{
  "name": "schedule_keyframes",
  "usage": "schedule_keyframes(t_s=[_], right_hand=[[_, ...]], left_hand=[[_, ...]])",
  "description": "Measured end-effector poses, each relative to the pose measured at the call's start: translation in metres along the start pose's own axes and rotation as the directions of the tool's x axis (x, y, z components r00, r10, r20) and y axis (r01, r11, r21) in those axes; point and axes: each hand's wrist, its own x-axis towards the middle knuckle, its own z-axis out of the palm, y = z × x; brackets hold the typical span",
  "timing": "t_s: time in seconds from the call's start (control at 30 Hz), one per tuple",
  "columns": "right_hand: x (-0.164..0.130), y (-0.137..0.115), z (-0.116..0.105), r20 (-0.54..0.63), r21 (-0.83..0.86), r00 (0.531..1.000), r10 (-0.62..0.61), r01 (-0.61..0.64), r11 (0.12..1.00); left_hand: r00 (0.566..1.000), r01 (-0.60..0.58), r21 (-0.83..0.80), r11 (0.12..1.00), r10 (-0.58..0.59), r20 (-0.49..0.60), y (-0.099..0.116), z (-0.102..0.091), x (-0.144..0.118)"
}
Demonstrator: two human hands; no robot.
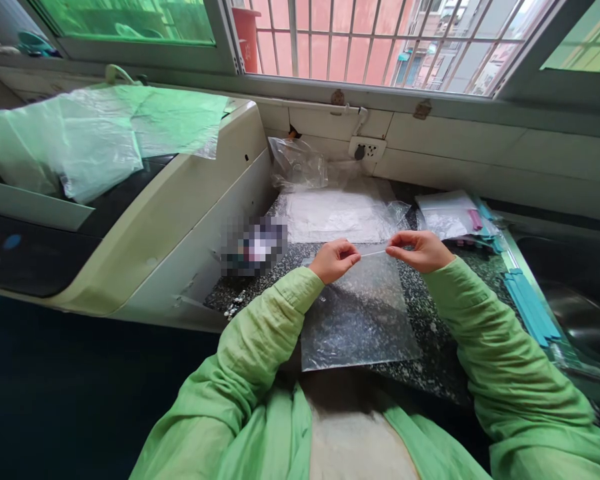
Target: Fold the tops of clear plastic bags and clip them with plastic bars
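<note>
A clear plastic bag (363, 320) hangs or lies over the dark speckled counter in front of me, its top edge a thin whitish strip between my hands. My left hand (334, 260) pinches that edge at its left part. On the other side, my right hand (419, 251) pinches the same edge between thumb and fingers. The strip looks straight between the two pinches. Just beyond my hands lies a stack of clear plastic bags (335, 212). Whether the bag's lower part touches the counter I cannot make out.
A large cream machine (220, 193) with plastic sheets (100, 140) on top stands at left. A blurred-out object (255, 247) sits beside it. Small packed bags (450, 212) and teal strips (530, 303) lie right, near a metal sink (585, 313). A wall socket (368, 148) is behind.
</note>
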Motion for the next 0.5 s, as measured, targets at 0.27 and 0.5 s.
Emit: schedule_keyframes(t_s=[0.27, 0.5], right_hand=[[0.0004, 0.0034, 0.0005, -0.013, -0.065, 0.999, -0.036, 0.035, 0.997], [0.0009, 0.0025, -0.0011, 0.027, -0.084, 0.999, -0.04, 0.042, 0.996]], left_hand=[[1.0, -0.015, 0.003, 1.0, 0.015, 0.004, -0.0009, 0.0, 0.0002], [0.999, -0.031, 0.024, 0.999, 0.031, 0.01, -0.0023, 0.0009, 0.0]])
